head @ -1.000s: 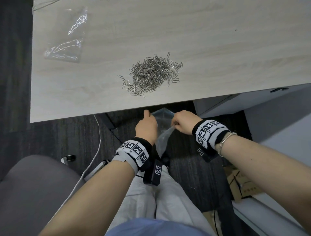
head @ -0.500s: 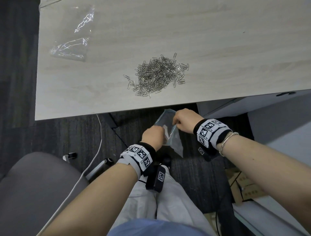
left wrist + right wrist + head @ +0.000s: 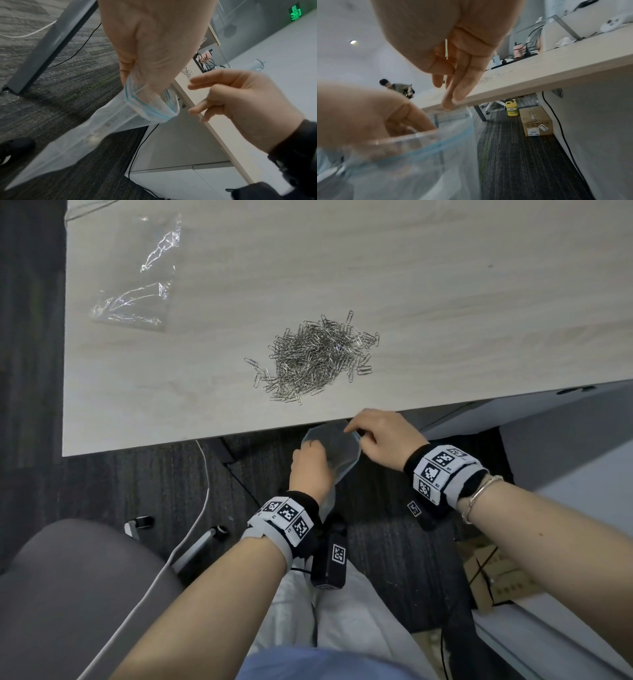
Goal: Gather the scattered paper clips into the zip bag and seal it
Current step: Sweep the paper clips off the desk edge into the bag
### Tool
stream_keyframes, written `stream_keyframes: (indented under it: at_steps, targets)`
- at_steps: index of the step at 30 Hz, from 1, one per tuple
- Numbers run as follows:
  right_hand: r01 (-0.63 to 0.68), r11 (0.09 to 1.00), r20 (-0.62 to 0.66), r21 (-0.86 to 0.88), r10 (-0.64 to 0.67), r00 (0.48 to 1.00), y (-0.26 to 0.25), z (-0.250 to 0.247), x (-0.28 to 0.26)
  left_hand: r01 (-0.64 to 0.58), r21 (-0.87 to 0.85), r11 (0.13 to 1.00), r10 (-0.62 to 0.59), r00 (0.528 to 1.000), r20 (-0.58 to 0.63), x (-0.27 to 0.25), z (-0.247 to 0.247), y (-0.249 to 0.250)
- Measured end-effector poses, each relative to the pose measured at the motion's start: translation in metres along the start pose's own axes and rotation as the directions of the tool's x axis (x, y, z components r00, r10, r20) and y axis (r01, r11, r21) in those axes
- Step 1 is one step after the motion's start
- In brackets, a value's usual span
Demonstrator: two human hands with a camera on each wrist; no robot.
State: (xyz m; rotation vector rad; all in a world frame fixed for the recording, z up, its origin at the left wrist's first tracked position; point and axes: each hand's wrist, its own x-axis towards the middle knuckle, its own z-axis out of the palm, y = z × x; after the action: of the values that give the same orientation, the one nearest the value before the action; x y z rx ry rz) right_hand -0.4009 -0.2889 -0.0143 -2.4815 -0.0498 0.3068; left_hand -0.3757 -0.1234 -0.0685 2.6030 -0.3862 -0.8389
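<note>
Left hand (image 3: pixel 310 463) pinches the limp, slippery bag (image 3: pixel 337 451) at its zip rim, the best hold; right hand (image 3: pixel 380 440), fingers loose, hovers beside.

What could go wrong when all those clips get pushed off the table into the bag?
Only the left hand holds the zip bag below the table edge, so its floppy mouth may sag shut. The paper clips lie in a wide pile, so some may miss and fall onto the carpet.

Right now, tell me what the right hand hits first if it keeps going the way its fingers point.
Probably the near edge of the desk: the right hand points at it, fingertips right by it; contact unclear.
</note>
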Motion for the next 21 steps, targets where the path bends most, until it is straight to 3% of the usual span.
stream_keyframes:
  at_steps: [3,7,11,15,21]
  targets:
    - [-0.021,0.999,-0.171,0.048,0.029,0.985,0.005,-0.014,0.015,-0.004,-0.038,0.999,0.004,1.000,0.001,0.002,-0.003,0.008]
    - [-0.165,0.986,-0.201,-0.013,0.159,0.967,0.030,-0.027,0.046,-0.015,-0.076,0.997,0.016,1.000,0.007,0.009,-0.004,0.015]
    - [-0.227,0.965,-0.157,-0.131,0.206,0.966,0.053,-0.033,0.074,0.000,-0.167,0.986,0.002,1.000,0.012,0.017,-0.006,0.020]
    - [-0.236,0.953,-0.028,-0.191,0.235,0.972,0.056,-0.030,0.080,-0.002,-0.226,0.974,0.004,1.000,0.011,0.023,-0.004,0.022]
    - [-0.076,0.965,0.084,-0.253,0.101,0.991,0.037,-0.003,0.044,0.002,-0.294,0.956,-0.007,1.000,-0.016,0.023,-0.002,0.027]
